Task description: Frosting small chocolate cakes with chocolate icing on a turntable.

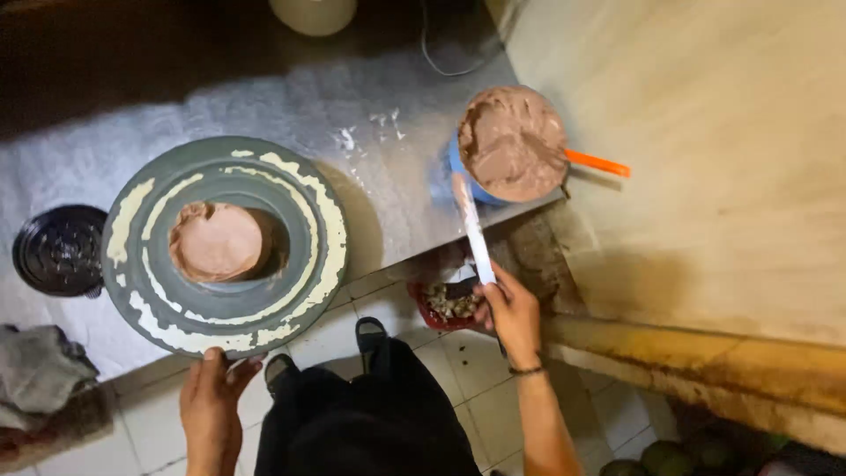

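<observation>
Grey turntable (225, 242), streaked with cream-coloured residue, sits on a foil-covered counter (388, 167) and carries a small round cake (217, 240) coated in brown frosting at its centre. Left hand (211, 407) touches the turntable's near rim, thumb and fingers loosely spread against the edge rather than closed round it. Right hand (511, 313) is curled tight about the handle of a long spatula (473, 229), whose blade tip reaches the blue tub (508, 145) heaped with brown frosting. Orange handle (597, 163) projects from the tub's right side. Black lid (60, 250) lies just left of the turntable.
</observation>
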